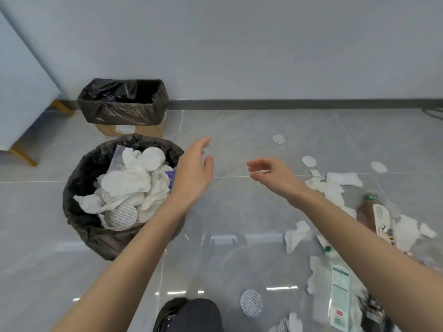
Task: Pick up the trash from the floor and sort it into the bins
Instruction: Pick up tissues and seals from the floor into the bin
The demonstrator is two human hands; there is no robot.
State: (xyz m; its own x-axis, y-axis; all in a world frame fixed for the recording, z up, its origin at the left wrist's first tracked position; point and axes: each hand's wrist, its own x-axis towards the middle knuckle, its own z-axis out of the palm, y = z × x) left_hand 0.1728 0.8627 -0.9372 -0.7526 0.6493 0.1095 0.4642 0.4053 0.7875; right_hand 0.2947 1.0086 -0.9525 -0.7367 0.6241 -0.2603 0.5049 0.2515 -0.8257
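Your knee [199,315] and a black shoe [167,312] sit at the bottom edge, on the grey floor [48,259]. Just right of them lies a foil disc [251,302]. Further right, a clear bottle [339,295] with a green label lies on its side among torn tissues [314,276]. Beyond it, just past your right forearm, a brown bottle [370,214] also lies on its side. There is more tissue around it and a crumpled piece [296,234] to its left.

Your left hand [194,171] hangs over the right rim of the round bin [76,188], fingers straight and slightly spread, holding nothing. Your right hand [271,173] is out over bare floor, well apart from the left. Its fingers are loosely curled, and it too holds nothing. The round bin, lined in black, is heaped with white paper [129,180] and foil discs.

Past your right hand, three more discs [308,161] lie scattered near a flat tissue [344,179]. Behind the round bin, against the wall [263,56], stands the box bin [124,111], a carton lined with a black bag.
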